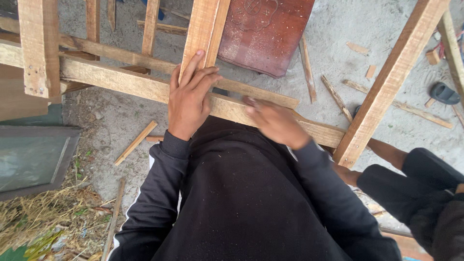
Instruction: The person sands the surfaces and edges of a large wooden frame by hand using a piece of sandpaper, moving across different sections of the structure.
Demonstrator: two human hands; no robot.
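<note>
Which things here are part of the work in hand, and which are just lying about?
In hand:
- left hand flat on the upright plank
- right hand, blurred, on the cross rail
- slanted plank of the same frame

Lying about:
- wood offcuts on the ground
- reddish carved panel
- dark sandal
- framed glass pane

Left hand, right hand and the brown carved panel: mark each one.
left hand (189, 99), head view, back of the hand.
right hand (275, 123), head view, blurred knuckles.
brown carved panel (263, 34), head view, middle of its face.
</note>
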